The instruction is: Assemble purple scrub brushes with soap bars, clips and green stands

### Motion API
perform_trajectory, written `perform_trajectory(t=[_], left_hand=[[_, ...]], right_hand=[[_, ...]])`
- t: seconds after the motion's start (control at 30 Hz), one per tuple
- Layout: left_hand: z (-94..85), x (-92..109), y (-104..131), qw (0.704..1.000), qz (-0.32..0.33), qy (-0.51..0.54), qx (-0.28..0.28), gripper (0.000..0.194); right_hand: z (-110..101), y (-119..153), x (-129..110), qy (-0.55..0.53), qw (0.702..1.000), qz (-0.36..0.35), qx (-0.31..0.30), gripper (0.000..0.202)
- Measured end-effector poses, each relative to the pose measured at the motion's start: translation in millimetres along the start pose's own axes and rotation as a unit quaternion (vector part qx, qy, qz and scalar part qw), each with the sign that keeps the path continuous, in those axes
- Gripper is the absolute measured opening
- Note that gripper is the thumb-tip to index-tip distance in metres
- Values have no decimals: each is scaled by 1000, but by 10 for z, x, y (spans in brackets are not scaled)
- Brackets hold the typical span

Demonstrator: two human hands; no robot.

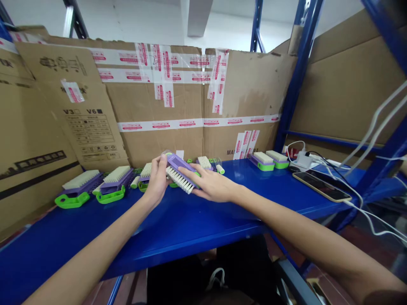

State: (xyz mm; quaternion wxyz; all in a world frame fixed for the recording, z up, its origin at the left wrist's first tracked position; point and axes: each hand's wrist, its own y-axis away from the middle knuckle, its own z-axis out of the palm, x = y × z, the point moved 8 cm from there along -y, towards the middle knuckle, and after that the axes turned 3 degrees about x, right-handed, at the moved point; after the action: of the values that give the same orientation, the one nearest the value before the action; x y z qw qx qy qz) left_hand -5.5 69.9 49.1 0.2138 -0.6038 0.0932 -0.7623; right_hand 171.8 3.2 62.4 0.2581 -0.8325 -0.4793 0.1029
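Note:
Above the blue shelf, a purple scrubbing brush (181, 178) with white bristles is held tilted between both hands, its bristles facing down and toward me. My left hand (156, 178) grips its left end, thumb on top. My right hand (210, 183) has its fingers around the right end. Behind the hands are another brush (204, 162), bristles up, and a partly hidden brush (146, 170). Farther left lie two more purple brushes with green handles, one brush (117, 174) and an outer brush (80, 179), bristles up.
The blue shelf (197, 224) has cardboard walls (159, 106) at the back and sides. Two brushes (263, 158) sit at the back right. A phone (321, 185) with white cables (375, 228) and a charger (303, 160) lies right, beside a blue post (297, 80).

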Motion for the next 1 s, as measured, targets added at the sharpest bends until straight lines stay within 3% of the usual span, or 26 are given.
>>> perform_trajectory(t=[0.17,0.27,0.4,0.57,0.73,1.0], left_hand=[[-15,-57,-25,999,-18,30,3,48],[-14,-63,-15,998,-21,50,11,46],[127,-48,34,995,-43,60,-64,44],[126,-4,53,996,-48,49,-59,46],[155,-28,76,994,-63,42,-73,47],[276,-26,172,987,-85,57,-125,45]], right_hand=[[-94,172,258,-68,994,41,70,76],[-80,245,341,-89,986,53,128,73],[-48,309,365,-120,974,60,183,67],[-5,338,325,-112,975,53,185,63],[53,317,280,-30,980,43,191,107],[-49,350,292,75,977,47,196,90]])
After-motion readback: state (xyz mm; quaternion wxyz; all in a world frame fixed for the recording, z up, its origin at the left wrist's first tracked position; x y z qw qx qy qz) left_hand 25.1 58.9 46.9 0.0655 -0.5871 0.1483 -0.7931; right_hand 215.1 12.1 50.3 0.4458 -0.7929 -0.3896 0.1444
